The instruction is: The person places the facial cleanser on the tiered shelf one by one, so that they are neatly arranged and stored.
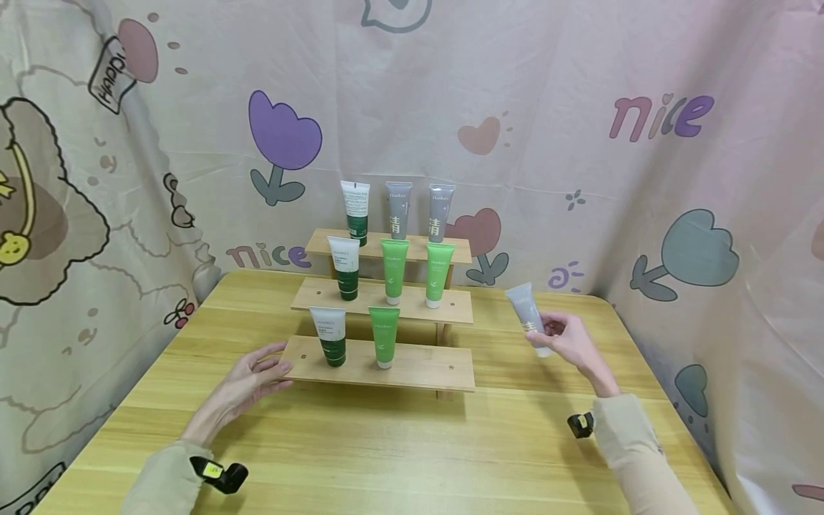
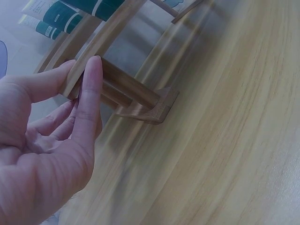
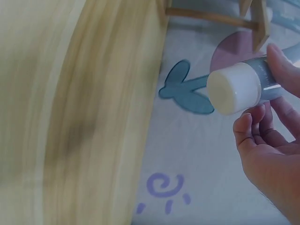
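Note:
A three-step wooden display rack stands on the table. At the left end of its lowest shelf, my left hand pinches the board between thumb and fingers, as the left wrist view shows closely. Off to the right of the rack, my right hand grips a grey-blue squeeze tube above the table. The tube tilts, with its white cap downward. On the lowest shelf stand a white-and-green tube and a bright green tube; bare board lies to their right.
The middle shelf bears a white-and-green tube and two green tubes. Up top are another white-and-green tube and two grey-blue tubes. Patterned curtain hangs behind and beside the wooden table.

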A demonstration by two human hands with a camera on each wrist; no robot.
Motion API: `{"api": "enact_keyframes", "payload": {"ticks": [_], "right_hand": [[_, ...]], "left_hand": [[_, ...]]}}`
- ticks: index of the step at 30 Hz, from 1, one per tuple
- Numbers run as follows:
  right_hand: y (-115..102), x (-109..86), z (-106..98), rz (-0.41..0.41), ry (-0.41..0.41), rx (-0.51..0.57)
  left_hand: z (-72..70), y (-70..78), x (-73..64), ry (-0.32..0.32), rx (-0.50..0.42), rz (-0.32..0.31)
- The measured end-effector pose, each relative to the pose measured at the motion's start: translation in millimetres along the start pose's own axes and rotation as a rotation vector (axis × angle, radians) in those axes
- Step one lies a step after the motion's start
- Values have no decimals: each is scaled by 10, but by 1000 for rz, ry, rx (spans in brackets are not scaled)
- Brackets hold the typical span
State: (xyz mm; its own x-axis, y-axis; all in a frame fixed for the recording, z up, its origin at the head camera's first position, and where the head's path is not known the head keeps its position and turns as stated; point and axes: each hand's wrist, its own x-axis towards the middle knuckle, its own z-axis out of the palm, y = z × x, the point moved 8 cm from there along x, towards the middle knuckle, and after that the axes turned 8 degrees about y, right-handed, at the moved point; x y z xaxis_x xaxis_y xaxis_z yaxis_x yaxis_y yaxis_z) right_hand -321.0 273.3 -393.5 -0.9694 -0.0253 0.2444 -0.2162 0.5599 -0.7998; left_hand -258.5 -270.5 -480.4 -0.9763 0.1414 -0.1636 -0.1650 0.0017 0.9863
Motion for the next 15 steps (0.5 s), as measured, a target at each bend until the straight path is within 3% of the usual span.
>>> {"api": "enact_keyframes", "payload": {"ticks": [15], "right_hand": [[-382,-48,302,-26,-21,157]], "left_hand": [[-2,8,-4,0,21,4]]}}
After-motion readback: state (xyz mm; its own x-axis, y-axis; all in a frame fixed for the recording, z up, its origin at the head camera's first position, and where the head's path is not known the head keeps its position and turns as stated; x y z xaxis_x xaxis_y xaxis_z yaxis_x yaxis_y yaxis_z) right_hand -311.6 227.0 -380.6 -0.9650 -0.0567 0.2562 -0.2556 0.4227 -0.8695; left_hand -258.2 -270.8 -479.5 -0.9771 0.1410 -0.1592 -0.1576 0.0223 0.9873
